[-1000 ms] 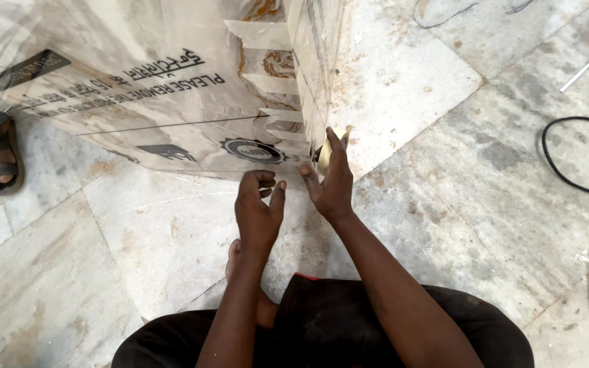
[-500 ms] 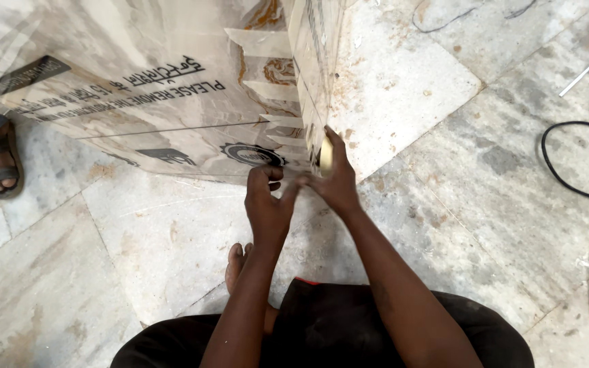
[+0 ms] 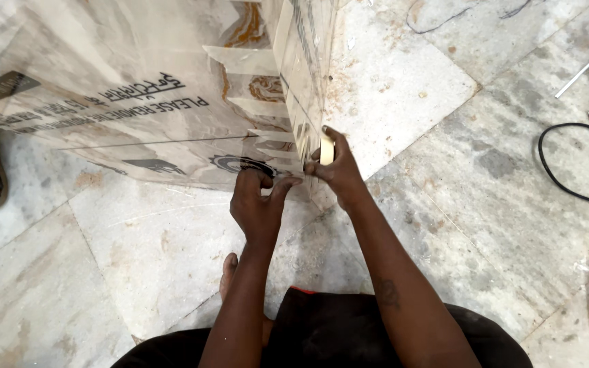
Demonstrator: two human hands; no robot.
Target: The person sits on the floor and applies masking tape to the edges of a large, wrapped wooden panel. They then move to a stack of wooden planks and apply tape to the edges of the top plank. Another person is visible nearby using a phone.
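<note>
Tape roll (image 3: 326, 148) sits gripped in the right hand (image 3: 335, 170) at the wrapped slab's (image 3: 138, 88) lower corner; left hand (image 3: 259, 204) seems to pinch the tape's loose end against the wrapping.

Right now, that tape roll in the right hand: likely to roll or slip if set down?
Tape roll is a thin ring, probably light, and likely to roll if stood on edge. The right hand pinches it easily, so probably stiff. The stone floor looks smooth.
</note>
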